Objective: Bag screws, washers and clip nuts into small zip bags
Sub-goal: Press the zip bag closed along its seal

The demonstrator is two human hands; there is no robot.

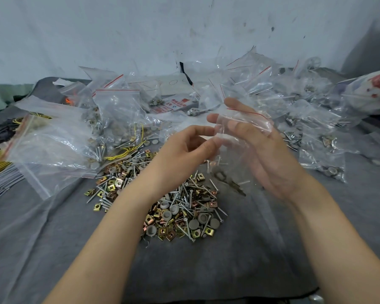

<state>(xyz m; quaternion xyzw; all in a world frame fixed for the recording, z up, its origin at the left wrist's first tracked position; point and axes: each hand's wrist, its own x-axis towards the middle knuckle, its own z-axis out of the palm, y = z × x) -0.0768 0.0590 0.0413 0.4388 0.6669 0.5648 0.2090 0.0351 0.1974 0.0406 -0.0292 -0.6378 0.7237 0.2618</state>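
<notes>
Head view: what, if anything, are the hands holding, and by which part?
A small clear zip bag. The left hand pinches its left edge; the right hand holds its upper part, just under the red zip line.

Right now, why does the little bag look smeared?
Head view: the small clear zip bag with a red strip and the right hand holding it are motion-blurred; the loose pile of silver screws and brassy clip nuts is sharp; light is soft; the wide-angle lens bows the edges.
</notes>
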